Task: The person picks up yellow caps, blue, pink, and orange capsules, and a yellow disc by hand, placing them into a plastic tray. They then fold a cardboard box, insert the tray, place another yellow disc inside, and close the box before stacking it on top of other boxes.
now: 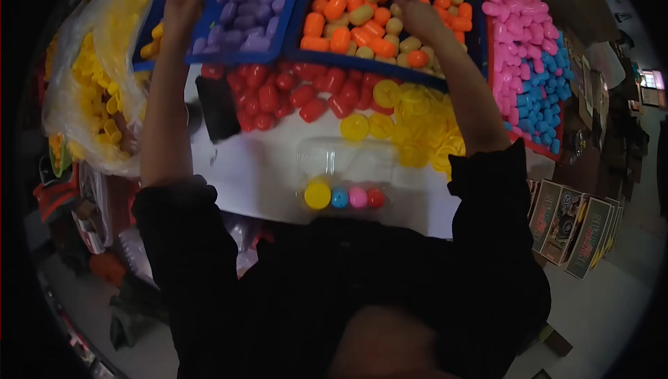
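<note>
A person's left hand is hanging over a tray, yellow pieces and purple pieces lying by its fingertips; the right hand is hovering where orange pieces and tan pieces are lying. Whether either is grasping anything, one cannot tell.

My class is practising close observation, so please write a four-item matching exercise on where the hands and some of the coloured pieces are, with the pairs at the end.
Column 1
1. left hand
2. right hand
3. yellow discs
4. pink pieces

Column 2
A. lying on the white table
B. near orange pieces
C. directly beside blue pieces
D. near purple pieces

Right pairs: 1-D, 2-B, 3-A, 4-C
</note>
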